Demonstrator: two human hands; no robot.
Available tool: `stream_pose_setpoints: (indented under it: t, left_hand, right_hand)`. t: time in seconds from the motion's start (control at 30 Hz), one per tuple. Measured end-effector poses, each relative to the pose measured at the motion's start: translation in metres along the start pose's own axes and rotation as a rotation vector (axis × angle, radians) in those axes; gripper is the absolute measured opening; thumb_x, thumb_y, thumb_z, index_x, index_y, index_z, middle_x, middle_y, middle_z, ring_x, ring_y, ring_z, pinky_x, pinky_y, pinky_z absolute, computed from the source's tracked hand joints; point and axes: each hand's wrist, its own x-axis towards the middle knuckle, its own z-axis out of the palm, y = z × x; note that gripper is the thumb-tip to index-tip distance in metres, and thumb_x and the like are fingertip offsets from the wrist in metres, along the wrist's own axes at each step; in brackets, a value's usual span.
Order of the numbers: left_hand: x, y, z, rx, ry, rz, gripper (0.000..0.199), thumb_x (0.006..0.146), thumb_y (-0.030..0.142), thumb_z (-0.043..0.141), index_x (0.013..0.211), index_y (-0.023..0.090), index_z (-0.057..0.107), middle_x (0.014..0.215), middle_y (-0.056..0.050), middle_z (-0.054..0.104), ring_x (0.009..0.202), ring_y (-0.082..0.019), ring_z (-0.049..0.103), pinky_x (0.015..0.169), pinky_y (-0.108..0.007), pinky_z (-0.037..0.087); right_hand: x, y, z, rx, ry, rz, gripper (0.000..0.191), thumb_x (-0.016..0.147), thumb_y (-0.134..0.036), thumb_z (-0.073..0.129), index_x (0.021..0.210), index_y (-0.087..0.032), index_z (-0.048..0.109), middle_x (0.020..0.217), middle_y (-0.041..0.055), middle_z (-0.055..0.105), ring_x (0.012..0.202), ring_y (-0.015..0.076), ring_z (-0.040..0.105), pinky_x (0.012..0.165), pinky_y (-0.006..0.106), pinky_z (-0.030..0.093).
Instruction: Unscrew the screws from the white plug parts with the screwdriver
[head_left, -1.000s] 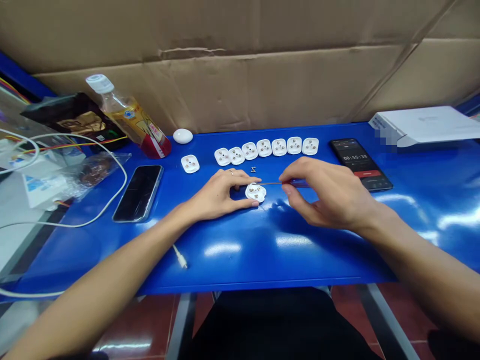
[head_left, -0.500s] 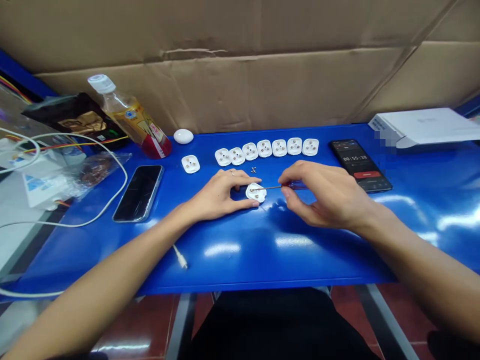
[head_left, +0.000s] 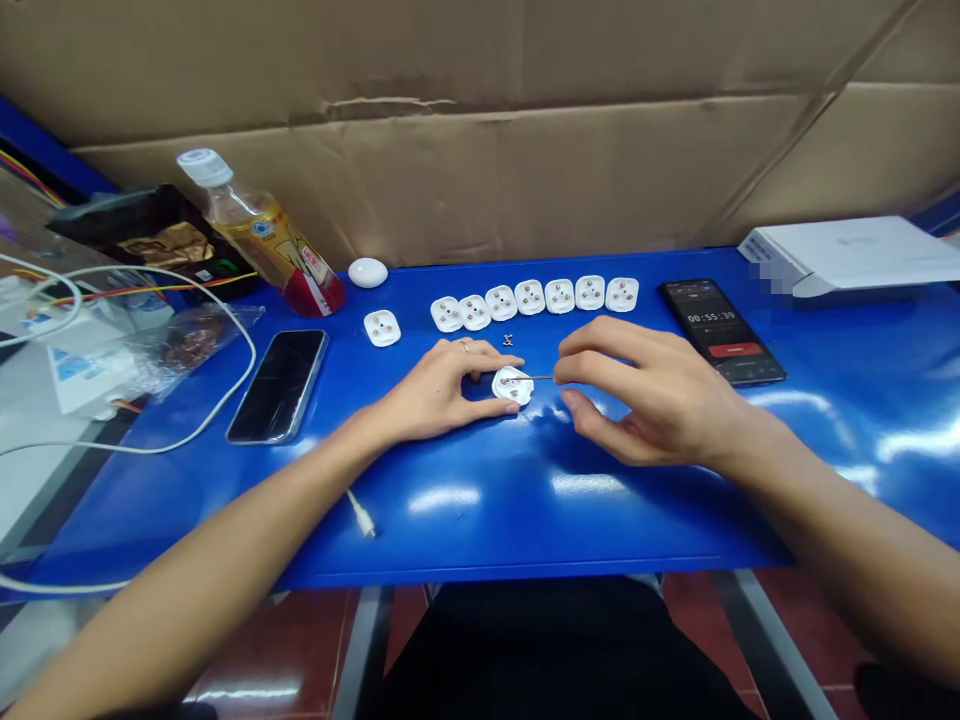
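My left hand [head_left: 450,390] steadies a small white plastic plug housing [head_left: 523,391] on the blue table, between thumb and index finger. Metal terminals show inside its open face. From the right, my right hand [head_left: 637,395] has a screwdriver, whose thin shaft [head_left: 538,378] points left with its tip at a terminal in the housing. The handle is hidden behind the fingers, and the thumb stands somewhat apart below them. Just beyond the housing lie several tiny screws [head_left: 508,340].
A row of similar white housings [head_left: 529,297] runs along the back, with one more [head_left: 382,328] to its left. A timer phone [head_left: 720,330] and white box [head_left: 847,255] lie right. On the left are another phone [head_left: 277,387], a bottle [head_left: 262,235] and a white cable [head_left: 363,515].
My right hand's fingers have shifted on the screwdriver, the thumb moving lower and away from the index finger. The left hand and the housing stay in place.
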Motion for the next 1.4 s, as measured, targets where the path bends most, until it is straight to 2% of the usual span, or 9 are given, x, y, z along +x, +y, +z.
stream_pose_setpoints:
  t: [0.1,0.2,0.33,0.5,0.73,0.9,1.17,1.3,1.4]
  left_hand:
    - [0.000,0.000,0.000,-0.009,0.002,0.000,0.050,0.091,0.051,0.078,0.135,0.026,0.073,0.122,-0.008,0.076,0.108,-0.025,0.070,0.096,-0.037,0.051]
    - [0.000,0.000,0.001,-0.008,-0.002,-0.004,0.050,0.091,0.050,0.079,0.135,0.026,0.073,0.121,-0.007,0.076,0.107,-0.024,0.070,0.095,-0.036,0.051]
    - [-0.001,0.000,0.000,0.001,-0.003,-0.009,0.048,0.091,0.049,0.079,0.133,0.026,0.074,0.119,-0.006,0.075,0.105,-0.024,0.069,0.093,-0.035,0.049]
    - [-0.001,-0.002,-0.002,0.028,-0.021,-0.017,0.058,0.089,0.051,0.081,0.140,0.026,0.069,0.117,-0.006,0.074,0.094,-0.020,0.065,0.085,-0.032,0.047]
    - [-0.001,-0.001,-0.002,0.024,-0.016,-0.008,0.055,0.089,0.052,0.080,0.136,0.025,0.071,0.110,-0.004,0.073,0.088,-0.018,0.061,0.082,-0.031,0.045]
    - [-0.001,-0.002,-0.002,0.033,-0.028,-0.010,0.052,0.090,0.052,0.079,0.135,0.027,0.071,0.116,-0.004,0.073,0.095,-0.020,0.064,0.088,-0.033,0.045]
    - [-0.001,0.000,-0.003,0.009,-0.029,-0.015,0.058,0.087,0.053,0.081,0.137,0.026,0.070,0.114,-0.006,0.073,0.090,-0.020,0.063,0.084,-0.032,0.047]
    - [0.000,0.000,-0.004,-0.041,0.070,-0.036,0.055,0.089,0.052,0.079,0.135,0.023,0.071,0.113,-0.007,0.073,0.086,-0.018,0.061,0.085,-0.033,0.049]
    - [0.001,0.000,-0.005,-0.085,0.098,-0.042,0.042,0.097,0.050,0.070,0.127,0.022,0.073,0.134,-0.010,0.068,0.088,-0.017,0.062,0.089,-0.035,0.052]
  right_hand:
    - [-0.001,-0.002,0.003,-0.068,0.009,0.090,0.017,0.104,-0.032,0.056,0.107,-0.019,0.066,0.091,0.0076,0.075,0.078,0.0210,0.069,0.066,0.033,0.052]
    - [-0.002,-0.002,0.007,-0.111,0.029,0.134,0.015,0.104,-0.028,0.057,0.110,-0.018,0.066,0.083,0.0038,0.076,0.070,0.0190,0.070,0.062,0.032,0.049]
    - [-0.004,0.000,0.009,-0.004,0.030,0.069,0.018,0.100,-0.021,0.058,0.118,-0.019,0.064,0.096,0.0066,0.077,0.082,0.0215,0.073,0.072,0.035,0.056]
    - [-0.010,0.005,0.007,-0.061,0.138,0.165,0.017,0.095,-0.022,0.065,0.112,-0.024,0.064,0.096,0.0040,0.076,0.082,0.0230,0.073,0.072,0.036,0.057]
    - [-0.005,0.003,0.009,-0.013,0.061,0.048,0.010,0.098,-0.019,0.060,0.107,-0.020,0.063,0.090,0.0045,0.074,0.078,0.0201,0.070,0.069,0.033,0.054]
    - [-0.003,0.002,0.011,0.008,0.037,0.043,0.010,0.099,-0.019,0.058,0.108,-0.018,0.063,0.092,0.0067,0.075,0.080,0.0210,0.070,0.071,0.034,0.055]
    - [-0.008,0.004,0.008,-0.067,0.103,0.066,0.012,0.096,-0.019,0.064,0.109,-0.022,0.063,0.090,0.0025,0.075,0.078,0.0203,0.072,0.069,0.033,0.056]
    - [-0.011,0.011,0.009,-0.114,0.191,0.182,0.015,0.097,-0.021,0.065,0.112,-0.023,0.062,0.099,0.0052,0.077,0.083,0.0228,0.074,0.073,0.035,0.058]
    - [-0.011,0.019,0.012,-0.103,0.128,0.294,0.015,0.101,-0.024,0.060,0.116,-0.022,0.061,0.108,0.0098,0.076,0.088,0.0253,0.075,0.073,0.037,0.058]
